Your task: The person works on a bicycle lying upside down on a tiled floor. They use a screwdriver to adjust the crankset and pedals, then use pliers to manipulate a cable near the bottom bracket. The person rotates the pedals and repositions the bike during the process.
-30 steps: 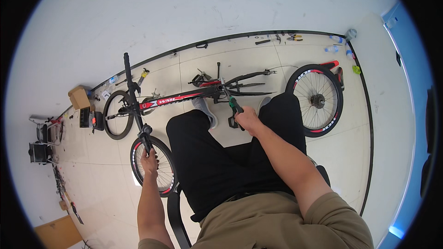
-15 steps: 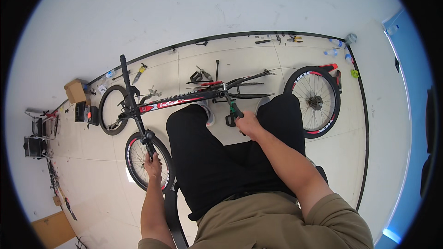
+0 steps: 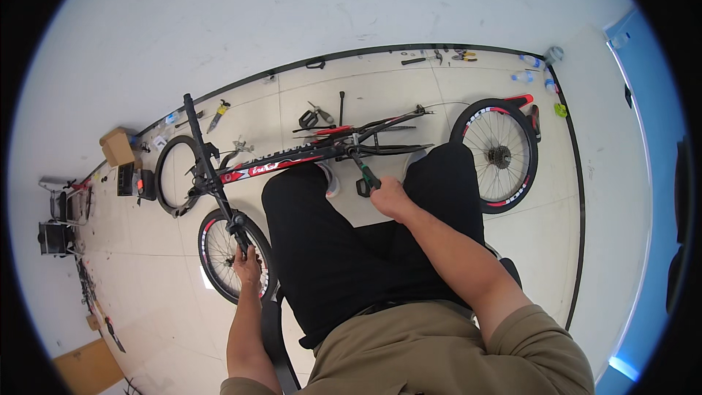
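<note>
Right hand (image 3: pixel 389 199) clenched firmly round one green-and-black handled tool (image 3: pixel 367 174), and its far end is up against the middle joint of the bicycle frame (image 3: pixel 307 153)! Whether it's biting there, I can't tell. Over on the left, the left hand (image 3: pixel 247 265) has fingers wrapped about the near end of one black handlebar (image 3: pixel 224 203).

The frame, black with red and white, lies crosswise just beyond the knees. Wheels now: two spoked ones, the left wheel (image 3: pixel 229 260) just beside the left hand, the right wheel (image 3: pixel 499 157) showing its sprockets, plus one dark ring-shaped tyre (image 3: pixel 159 175) by the frame's front end.

Along the far edge, one hammer (image 3: pixel 414 61), yellow-handled pliers (image 3: pixel 465 58), and at least three bottles (image 3: pixel 522 77) near the corner. One open cardboard box (image 3: pixel 115 148) sits far left.

Underfoot, pale, shiny tiled floor (image 3: pixel 146 238); dark skirting (image 3: pixel 583 212) borders it, a scuffed white wall (image 3: pixel 351 7) rises beyond, blue surface (image 3: pixel 647 80) at the far right.
</note>
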Available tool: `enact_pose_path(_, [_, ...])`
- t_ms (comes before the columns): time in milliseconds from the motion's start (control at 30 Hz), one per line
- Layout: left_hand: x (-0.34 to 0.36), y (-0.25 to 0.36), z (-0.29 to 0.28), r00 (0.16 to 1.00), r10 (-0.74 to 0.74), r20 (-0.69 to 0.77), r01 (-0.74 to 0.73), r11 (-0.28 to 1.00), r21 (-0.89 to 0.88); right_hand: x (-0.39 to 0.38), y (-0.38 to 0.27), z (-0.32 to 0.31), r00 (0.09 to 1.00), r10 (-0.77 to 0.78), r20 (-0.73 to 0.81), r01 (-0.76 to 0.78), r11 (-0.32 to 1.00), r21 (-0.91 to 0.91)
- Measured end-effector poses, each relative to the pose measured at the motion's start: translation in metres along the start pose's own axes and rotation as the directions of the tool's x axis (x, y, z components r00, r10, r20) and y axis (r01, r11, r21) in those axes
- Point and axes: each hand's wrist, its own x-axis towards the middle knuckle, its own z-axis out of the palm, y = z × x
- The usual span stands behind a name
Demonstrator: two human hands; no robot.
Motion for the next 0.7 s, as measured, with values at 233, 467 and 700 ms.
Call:
enact_pose_path(233, [-0.006,-0.016,-0.003,0.999,0.022,0.033,-0.02,0.999,-0.045,-0.004,-0.016,-0.006,0.913,0.283,0.293,-0.394,0.793,0.465])
enact_pose_path(467, [-0.004,-0.031,-0.005,0.997,0.035,0.076,-0.027,0.994,-0.102,0.014,-0.013,-0.005,0.879,0.3,0.37,-0.456,0.755,0.472])
enact_pose_path(700, [-0.01,-0.039,-0.006,0.997,-0.028,0.078,0.036,0.993,-0.111,0.032,-0.031,-0.027,0.707,0.392,0.589,-0.698,0.521,0.491])
